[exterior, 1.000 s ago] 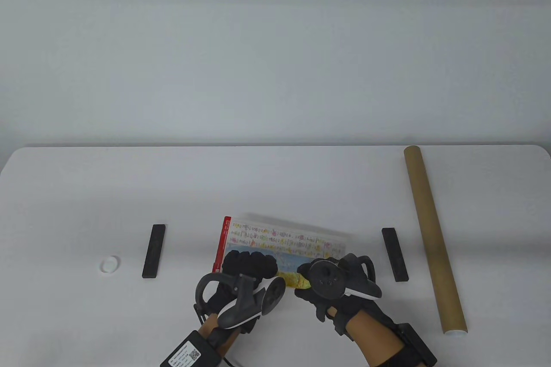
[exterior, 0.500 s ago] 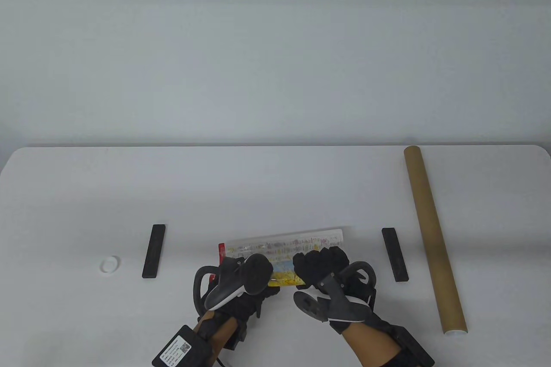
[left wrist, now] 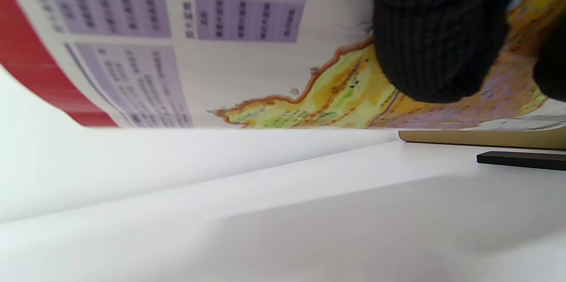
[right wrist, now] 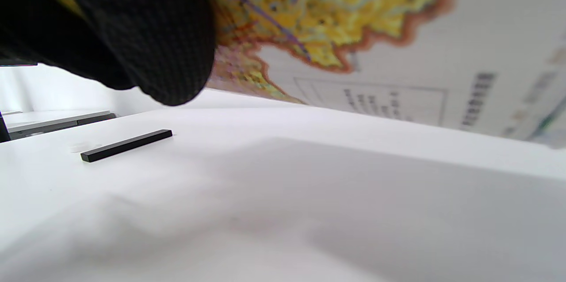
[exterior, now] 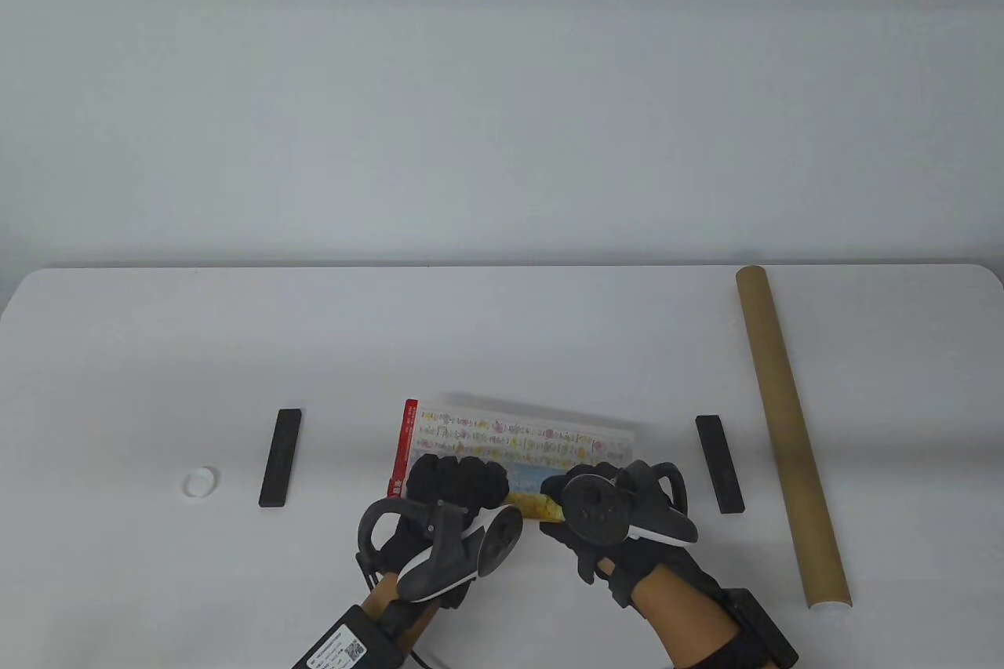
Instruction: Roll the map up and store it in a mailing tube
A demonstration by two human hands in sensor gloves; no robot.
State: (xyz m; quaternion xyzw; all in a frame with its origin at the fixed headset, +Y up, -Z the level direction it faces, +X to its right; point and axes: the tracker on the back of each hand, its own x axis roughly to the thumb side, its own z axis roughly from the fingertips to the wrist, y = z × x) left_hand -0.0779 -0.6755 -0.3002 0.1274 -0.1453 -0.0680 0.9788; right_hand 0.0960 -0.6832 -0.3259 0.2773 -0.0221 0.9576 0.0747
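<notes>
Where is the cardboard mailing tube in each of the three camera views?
Table view: the mailing tube lies along the table's right side, running from the far edge toward the near edge.
Left wrist view: a tan strip of it shows at the right edge, just above a black bar.
Right wrist view: not in it.
Shared landmark: the map, held by both hands, appears in all three views.

Table (exterior: 502, 339): map (exterior: 518, 441) near the front edge, centre, with left hand (exterior: 455, 485) and right hand (exterior: 596, 504) on its near side. Bar (exterior: 281, 457) left of map; cap (exterior: 200, 481) further left. Second bar (exterior: 719, 463) right of map; tube (exterior: 788, 434) beyond it, along the right edge.
</notes>
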